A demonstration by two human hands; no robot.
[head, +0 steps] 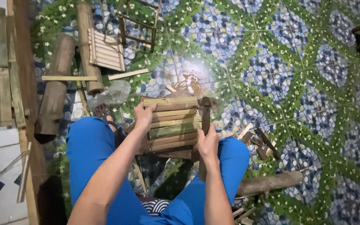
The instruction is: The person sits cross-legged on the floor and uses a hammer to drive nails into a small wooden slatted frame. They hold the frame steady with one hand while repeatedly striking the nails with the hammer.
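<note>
Both hands, left hand (143, 115) and right hand (208, 143), grip a slatted bamboo panel (172, 125).

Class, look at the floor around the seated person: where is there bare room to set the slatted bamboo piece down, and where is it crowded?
Free: the patterned floor right of the bamboo frame, beyond the hammer. Crowded: the left, with bamboo poles, a slat panel and a plastic bag; offcuts by the right knee.
</note>
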